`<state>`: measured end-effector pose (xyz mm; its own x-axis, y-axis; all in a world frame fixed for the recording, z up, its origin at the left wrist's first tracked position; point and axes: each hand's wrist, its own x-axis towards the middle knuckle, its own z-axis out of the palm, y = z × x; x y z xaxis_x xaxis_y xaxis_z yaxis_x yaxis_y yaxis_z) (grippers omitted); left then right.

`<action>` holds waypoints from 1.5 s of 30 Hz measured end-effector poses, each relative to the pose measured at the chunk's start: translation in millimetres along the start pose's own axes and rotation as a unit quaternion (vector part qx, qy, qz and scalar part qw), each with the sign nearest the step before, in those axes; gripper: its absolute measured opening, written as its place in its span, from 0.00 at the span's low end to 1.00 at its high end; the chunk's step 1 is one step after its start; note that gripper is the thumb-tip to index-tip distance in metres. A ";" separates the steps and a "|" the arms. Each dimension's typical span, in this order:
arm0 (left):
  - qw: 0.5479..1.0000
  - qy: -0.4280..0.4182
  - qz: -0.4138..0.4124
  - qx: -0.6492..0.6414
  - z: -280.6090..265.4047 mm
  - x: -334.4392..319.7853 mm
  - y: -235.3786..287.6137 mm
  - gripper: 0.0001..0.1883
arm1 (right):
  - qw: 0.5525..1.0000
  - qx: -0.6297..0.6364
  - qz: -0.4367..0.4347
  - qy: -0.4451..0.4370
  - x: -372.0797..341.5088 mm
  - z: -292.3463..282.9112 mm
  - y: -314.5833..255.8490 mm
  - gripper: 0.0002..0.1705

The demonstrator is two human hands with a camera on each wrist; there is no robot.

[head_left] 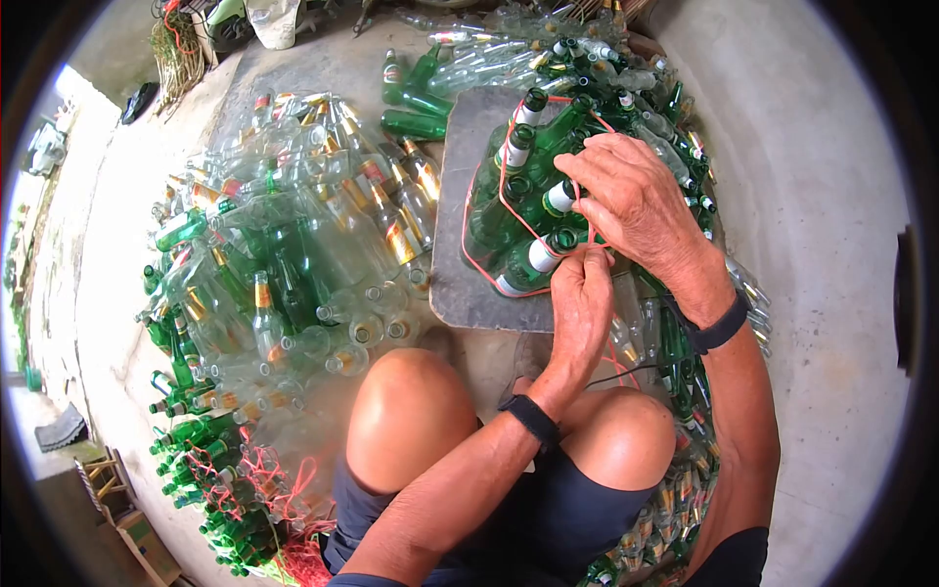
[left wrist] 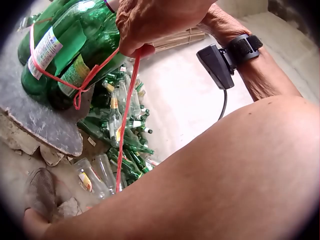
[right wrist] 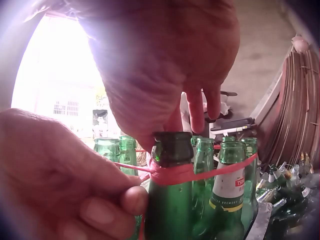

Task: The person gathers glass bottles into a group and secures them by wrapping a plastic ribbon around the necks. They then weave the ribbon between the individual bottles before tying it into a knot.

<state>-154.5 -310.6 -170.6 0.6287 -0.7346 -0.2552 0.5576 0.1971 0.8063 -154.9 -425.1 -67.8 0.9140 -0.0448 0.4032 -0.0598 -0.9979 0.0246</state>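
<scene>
A bundle of green glass bottles (head_left: 516, 186) stands upright on a dark slab, with pink plastic twine (head_left: 468, 240) looped around it low down and across the necks. My left hand (head_left: 582, 293) pinches the twine close beside the nearest bottle's neck. Above it, my right hand (head_left: 636, 196) holds a length of the same twine between thumb and forefinger, over the right side of the bundle. In the right wrist view, twine is wound round one dark green bottle neck (right wrist: 172, 155). A knot with a small loop (left wrist: 79, 92) shows low on the bundle in the left wrist view.
The slab (head_left: 450, 284) stands before my knees. Clear and green bottles (head_left: 323, 225) lie heaped to the left, with more bottles (head_left: 499, 64) behind and to the right. A tangle of pink twine (head_left: 284, 479) lies at lower left. A wall (head_left: 822, 196) rises on the right.
</scene>
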 end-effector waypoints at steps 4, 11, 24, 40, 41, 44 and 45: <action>1.000 0.003 -0.003 -0.009 0.5 1.0 2.1 0.17 | 0.999 0.021 -0.005 -0.027 3.9 3.0 5.3 0.20; 1.000 -0.002 -0.010 -0.001 0.2 1.6 0.0 0.17 | 0.993 0.046 0.050 -0.099 8.1 2.1 3.9 0.21; 0.999 0.003 -0.026 0.035 -4.2 -11.2 18.1 0.16 | 0.960 0.214 0.136 -0.121 3.5 15.3 15.0 0.17; 0.998 -0.008 -0.015 0.055 -9.1 -8.5 18.2 0.14 | 0.882 0.286 0.279 -0.250 33.6 -0.2 32.6 0.12; 0.998 -0.011 -0.018 0.058 -9.4 -9.0 16.3 0.14 | 0.891 0.241 0.277 -0.266 39.3 3.8 34.7 0.11; 0.998 -0.013 -0.026 0.059 -10.9 -11.7 21.3 0.14 | 0.918 0.191 0.277 -0.208 45.5 13.4 34.0 0.10; 0.996 -0.022 -0.038 0.075 -11.5 -13.8 22.2 0.15 | 0.918 0.190 0.279 -0.208 46.7 12.0 37.3 0.10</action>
<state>-144.6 -288.6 -155.3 0.5618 -0.7723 -0.2968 0.5133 0.0440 0.8571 -109.6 -465.0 -59.1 0.8630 -0.4881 -0.1300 -0.4924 -0.7554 -0.4323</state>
